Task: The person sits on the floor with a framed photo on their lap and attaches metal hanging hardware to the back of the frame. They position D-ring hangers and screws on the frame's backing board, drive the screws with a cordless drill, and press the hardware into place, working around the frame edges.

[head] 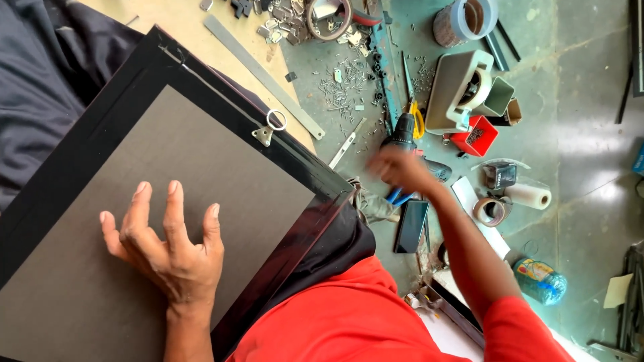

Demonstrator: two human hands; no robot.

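Observation:
A large picture frame (221, 100) lies face down across my lap, its brown backing board (161, 154) edged in black. A metal hanger ring (276, 121) is fixed near its upper edge. My left hand (164, 245) rests on the backing board with fingers spread and arched. My right hand (402, 169), blurred by motion, reaches out over the floor at a cordless drill (406, 137) with a dark body and blue grip. Whether the fingers have closed around the drill is unclear.
Scattered small nails (342, 87) and metal hangers litter the green floor. Tape rolls (469, 20), a tape dispenser (459, 90), a red box (474, 136), yellow-handled scissors (416, 114), a metal strip (261, 74), a dark phone (410, 226) and a plastic bottle (540, 280) lie around.

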